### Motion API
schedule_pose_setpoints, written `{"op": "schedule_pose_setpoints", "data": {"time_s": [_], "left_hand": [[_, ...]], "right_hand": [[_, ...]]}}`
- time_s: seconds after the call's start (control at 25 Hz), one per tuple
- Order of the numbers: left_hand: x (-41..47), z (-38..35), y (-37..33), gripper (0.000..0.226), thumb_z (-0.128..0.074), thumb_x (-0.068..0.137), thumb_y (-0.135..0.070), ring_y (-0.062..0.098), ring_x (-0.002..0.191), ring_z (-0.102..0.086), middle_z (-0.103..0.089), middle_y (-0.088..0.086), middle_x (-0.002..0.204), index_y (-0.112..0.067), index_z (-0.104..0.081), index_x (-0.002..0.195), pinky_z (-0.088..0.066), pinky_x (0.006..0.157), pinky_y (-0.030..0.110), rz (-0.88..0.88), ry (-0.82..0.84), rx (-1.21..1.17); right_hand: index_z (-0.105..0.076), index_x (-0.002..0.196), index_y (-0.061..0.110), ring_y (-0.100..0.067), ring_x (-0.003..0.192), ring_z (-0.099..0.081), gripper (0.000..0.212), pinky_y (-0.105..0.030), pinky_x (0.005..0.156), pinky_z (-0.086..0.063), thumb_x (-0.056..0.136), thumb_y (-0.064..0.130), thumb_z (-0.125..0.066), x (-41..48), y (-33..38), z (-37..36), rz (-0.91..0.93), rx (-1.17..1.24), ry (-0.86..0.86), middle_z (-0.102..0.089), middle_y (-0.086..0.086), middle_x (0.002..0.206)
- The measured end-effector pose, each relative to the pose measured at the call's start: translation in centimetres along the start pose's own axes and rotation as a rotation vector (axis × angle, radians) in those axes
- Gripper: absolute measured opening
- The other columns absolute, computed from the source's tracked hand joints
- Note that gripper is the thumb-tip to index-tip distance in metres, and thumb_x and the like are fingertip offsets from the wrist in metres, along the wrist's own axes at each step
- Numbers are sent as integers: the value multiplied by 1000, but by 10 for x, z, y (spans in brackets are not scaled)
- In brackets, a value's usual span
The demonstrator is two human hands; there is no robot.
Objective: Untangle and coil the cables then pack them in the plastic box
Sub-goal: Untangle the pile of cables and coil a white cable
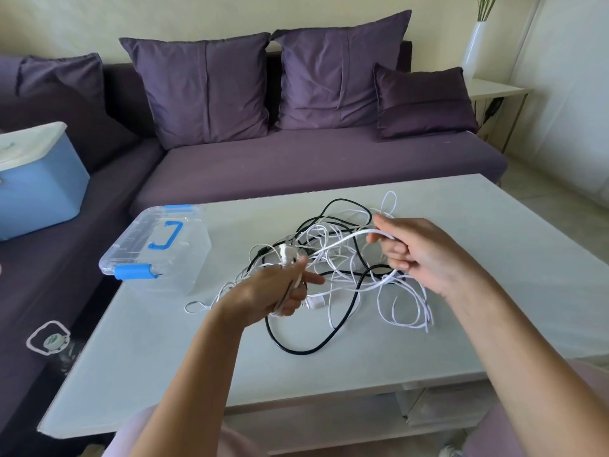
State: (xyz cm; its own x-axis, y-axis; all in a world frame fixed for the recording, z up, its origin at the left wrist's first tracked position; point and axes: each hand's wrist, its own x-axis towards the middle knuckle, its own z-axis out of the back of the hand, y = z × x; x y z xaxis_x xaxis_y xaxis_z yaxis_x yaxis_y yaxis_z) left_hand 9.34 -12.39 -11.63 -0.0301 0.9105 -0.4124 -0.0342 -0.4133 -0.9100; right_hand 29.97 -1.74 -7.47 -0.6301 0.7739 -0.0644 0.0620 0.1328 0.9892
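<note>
Our left hand [276, 291] grips the plug end of a white cable [346, 238]; our right hand [415, 255], at 2 o'clock from it, pinches the same cable, which runs 8-to-2 btwn them. The tangle [342, 272] lies on the desk [494, 275] underneath, w/ the plastic box [158, 249] at 10 o'clock, nearer the left.

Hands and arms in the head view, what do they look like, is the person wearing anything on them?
The left hand and right hand are bare, no gloves. Both forearms show no sleeves, watch or bracelet. The only garment in view is pale pink clothing at the bottom edge.
</note>
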Motion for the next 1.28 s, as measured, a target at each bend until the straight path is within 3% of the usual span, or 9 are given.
{"op": "schedule_pose_setpoints", "data": {"time_s": [0.16,0.28,0.4,0.56,0.68,0.8,0.96,1.16,1.28], "left_hand": [[5,-3,1,56,-29,99,-48,8,45,-40,-42,-5,54,-3,-57,114,-35,45,18,-19,-97,-89],[12,-2,1,54,-29,98,-51,10,44,-44,-45,0,58,-6,-58,99,-39,43,18,-127,-232,-366],[15,7,-2,55,-30,97,-51,10,40,-48,-49,0,54,-5,-60,94,-40,41,16,-221,-296,-647],[3,19,-11,27,-43,94,-32,4,37,-35,-35,-8,48,-10,-55,86,-33,36,14,-312,-122,-982],[-12,29,-11,12,-56,90,-14,6,44,-35,-36,-5,56,-2,-60,91,-38,42,18,-340,282,-1105],[-26,32,-12,30,-36,102,-22,8,44,-32,-37,1,61,2,-55,98,-35,44,22,-295,503,-1006],[-44,22,-17,30,-35,102,-20,4,37,-19,-25,-2,50,1,-51,90,-22,35,17,-267,685,-787],[-49,14,-15,26,-37,101,-23,2,35,-17,-19,-6,48,-11,-37,78,-29,37,10,-234,898,-500],[-46,22,-16,29,-37,101,-24,2,35,-15,-17,-7,48,-11,-33,76,-21,33,11,-218,931,-448]], "right_hand": [[-73,84,6,-7,45,-22,33,-21,46,-18,88,31,-53,-16,4,-26,63,-66,171,-28,6,51],[-72,100,5,-10,50,-28,33,-20,47,-26,89,29,-52,-21,5,-39,155,-160,280,-35,4,53],[-70,111,15,-16,51,-35,29,-27,50,-31,93,30,-53,-25,-4,-51,240,-438,428,-44,8,52],[-62,124,21,-19,59,-43,30,-27,55,-39,95,26,-54,-26,-28,-65,114,-607,600,-49,8,56],[-62,124,20,-14,59,-44,29,-22,55,-39,96,24,-52,-24,-40,-62,52,-631,685,-48,4,58],[-65,121,19,-8,56,-43,28,-23,56,-38,96,24,-53,-15,-52,-56,6,-612,709,-48,8,55],[-68,116,14,-11,57,-40,26,-21,57,-34,95,22,-55,-4,-64,-43,19,-598,633,-46,11,54],[-76,83,28,-14,63,-39,25,-29,63,-30,78,51,-67,9,-47,-19,81,-757,397,-48,-2,64],[-69,72,17,-5,55,-37,26,-20,52,-29,77,43,-69,22,-23,-6,130,-794,221,-49,4,61]]}}
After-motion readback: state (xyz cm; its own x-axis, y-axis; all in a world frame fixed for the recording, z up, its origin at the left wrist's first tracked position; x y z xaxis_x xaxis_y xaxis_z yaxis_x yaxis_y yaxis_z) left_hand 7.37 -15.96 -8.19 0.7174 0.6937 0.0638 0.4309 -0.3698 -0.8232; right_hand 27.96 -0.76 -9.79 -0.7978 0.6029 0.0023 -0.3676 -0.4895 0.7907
